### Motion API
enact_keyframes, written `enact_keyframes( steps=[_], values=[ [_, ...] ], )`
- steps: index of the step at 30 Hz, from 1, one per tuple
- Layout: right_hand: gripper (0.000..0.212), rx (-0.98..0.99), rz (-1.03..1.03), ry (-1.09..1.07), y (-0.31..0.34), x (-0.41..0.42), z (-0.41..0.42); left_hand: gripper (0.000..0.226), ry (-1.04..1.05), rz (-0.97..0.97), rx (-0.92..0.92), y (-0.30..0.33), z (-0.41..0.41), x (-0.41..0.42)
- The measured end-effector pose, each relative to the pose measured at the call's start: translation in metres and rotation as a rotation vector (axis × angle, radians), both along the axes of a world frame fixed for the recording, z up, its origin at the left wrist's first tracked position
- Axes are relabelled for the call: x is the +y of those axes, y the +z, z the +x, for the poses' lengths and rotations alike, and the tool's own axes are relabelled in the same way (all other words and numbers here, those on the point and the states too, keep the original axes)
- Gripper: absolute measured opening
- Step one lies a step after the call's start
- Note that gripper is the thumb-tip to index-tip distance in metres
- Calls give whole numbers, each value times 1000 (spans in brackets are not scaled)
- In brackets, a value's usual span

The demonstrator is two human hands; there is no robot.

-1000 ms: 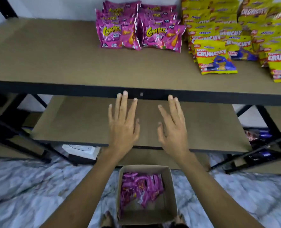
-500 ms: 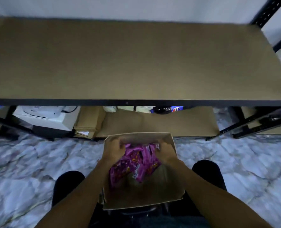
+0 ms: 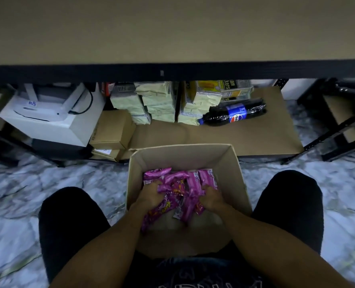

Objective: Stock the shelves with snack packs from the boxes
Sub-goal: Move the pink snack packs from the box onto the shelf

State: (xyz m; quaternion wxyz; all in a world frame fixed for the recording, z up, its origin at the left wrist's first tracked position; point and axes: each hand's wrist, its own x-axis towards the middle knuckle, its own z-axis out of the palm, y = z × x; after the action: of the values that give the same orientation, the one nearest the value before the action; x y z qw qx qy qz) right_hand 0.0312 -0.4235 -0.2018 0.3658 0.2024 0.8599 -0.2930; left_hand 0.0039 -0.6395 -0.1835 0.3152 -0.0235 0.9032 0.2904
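Packs: pink snack packs (image 3: 180,190) heaped in the cardboard box (image 3: 184,154), lower centre of frame.
Left hand (image 3: 151,194): grip curled round packs on the heap's left side.
Right hand (image 3: 213,197): grip curled round packs on its right.
Shelf (image 3: 172,30): bare board across the top.
Risk: slick packs at the bundle's loose middle could likely slip out during lifting.

shelf board (image 3: 172,28) above you bare, wide room to reach in. box walls (image 3: 237,177) hem sides. lower shelf (image 3: 255,138) crowded left, bottle (image 3: 234,114) lying mid-right.
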Motion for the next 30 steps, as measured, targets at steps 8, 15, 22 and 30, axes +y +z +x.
enact_keyframes(
  steps=[8,15,22,30],
  values=[
    [46,24,-44,-104,-17,-14,31,41,27,-11,-11,-19,39,-16],
    [21,164,-102,-280,-28,-21,40,48,64,34,66,-11,48,-19],
    [22,199,-153,-482,-50,-8,55,59,64,102,160,-32,51,-23],
    [48,143,-303,-637,-131,1,10,73,3,-1,251,-104,4,-23]
  ],
)
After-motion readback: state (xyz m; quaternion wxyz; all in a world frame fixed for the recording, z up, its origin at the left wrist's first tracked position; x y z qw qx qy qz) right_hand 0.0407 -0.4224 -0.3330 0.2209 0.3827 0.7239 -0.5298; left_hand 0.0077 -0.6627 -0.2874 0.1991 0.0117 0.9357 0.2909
